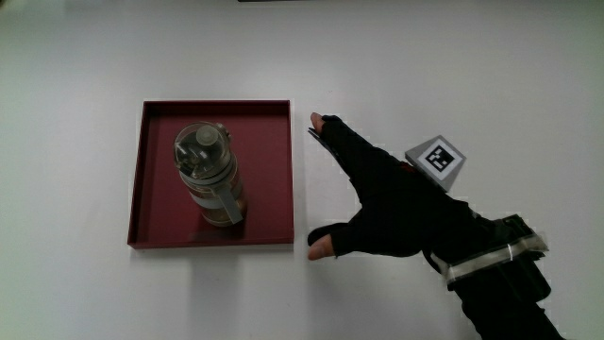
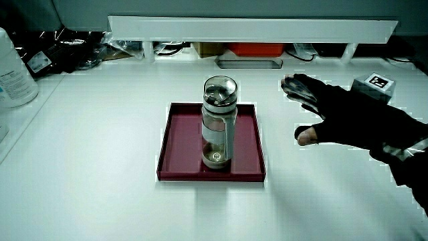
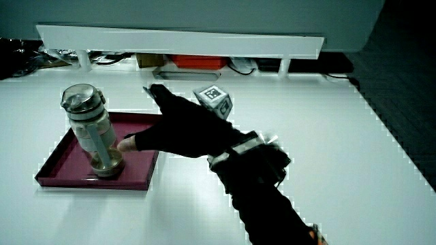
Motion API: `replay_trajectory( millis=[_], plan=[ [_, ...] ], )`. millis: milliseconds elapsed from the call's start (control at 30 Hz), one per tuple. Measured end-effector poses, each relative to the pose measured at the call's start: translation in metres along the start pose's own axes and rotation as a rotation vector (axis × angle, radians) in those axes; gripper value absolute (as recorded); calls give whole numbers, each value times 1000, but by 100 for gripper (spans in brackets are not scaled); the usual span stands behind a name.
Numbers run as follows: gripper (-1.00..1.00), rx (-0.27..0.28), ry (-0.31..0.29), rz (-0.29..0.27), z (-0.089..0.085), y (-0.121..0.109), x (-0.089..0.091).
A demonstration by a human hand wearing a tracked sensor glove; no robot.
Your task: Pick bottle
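Observation:
A clear bottle (image 1: 210, 175) with a grey lid and a strap stands upright in a dark red square tray (image 1: 157, 189); it also shows in both side views (image 2: 219, 124) (image 3: 92, 129). The gloved hand (image 1: 332, 189) hovers beside the tray, apart from the bottle, with thumb and fingers spread and nothing held. Both side views show the hand (image 2: 304, 110) (image 3: 146, 119) open beside the tray. A patterned cube (image 1: 436, 158) sits on its back.
A low white partition (image 2: 251, 28) runs along the table's edge farthest from the person, with cables and an orange item under it. A white container (image 2: 13, 70) stands at the table's edge, farther from the person than the tray.

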Motion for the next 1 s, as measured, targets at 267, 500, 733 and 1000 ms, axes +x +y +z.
replay_trajectory(
  millis=[267,500,733,1000],
  plan=[
    [0,-26,-14,-124,-13,31,-1],
    [0,-66,51,-72,-32,61,2],
    [0,-86,74,-63,-51,86,20],
    [0,-78,93,-78,-66,104,40]
  ],
)
